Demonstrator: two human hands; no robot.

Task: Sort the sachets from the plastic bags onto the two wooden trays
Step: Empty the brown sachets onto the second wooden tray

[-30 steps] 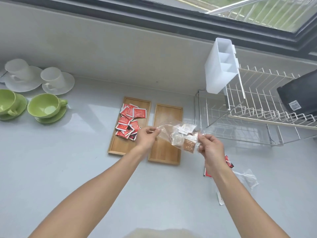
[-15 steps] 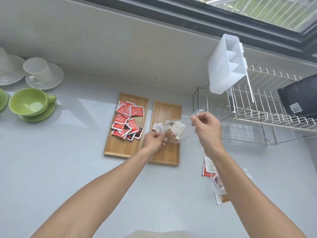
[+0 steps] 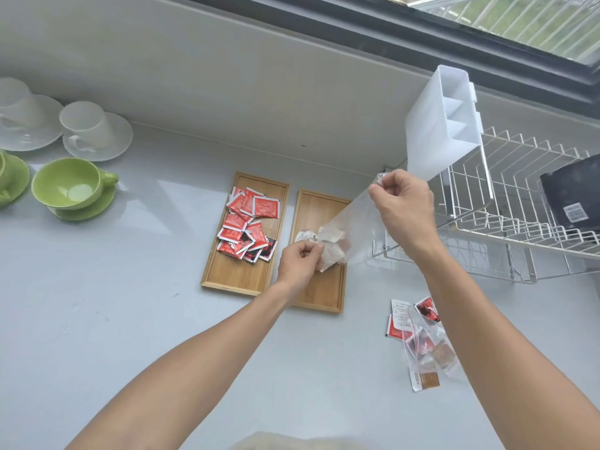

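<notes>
Sachets: red ones piled loose on L tray, toward its far half; pale ones bunched at low end of the held bag, over R tray.
White cups: two on saucers, far L by the wall.
Green cups: one on saucer in front of white ones; 2nd cut off at L edge.
L tray: wooden, on grey counter, near half bare.
L hand: fingers curled shut, pinching low end of bag w/ pale sachets, above R tray's mid.
R tray: wooden, just beside L tray, parallel; can't tell if any sachet rests on it yet.
Held bag: clear plastic, stretched on a slant btwn both hands, high end at R.
R hand: closed in a fist, pinching bag's top corner, raised above L hand.
2nd bag: clear, flat on counter near R forearm, red + brown sachets inside; a few sachets lie half out at its edges.
White holder: divided plastic box, hung on rack corner.
Dish rack: white wire, far R; dark item on it.
</notes>
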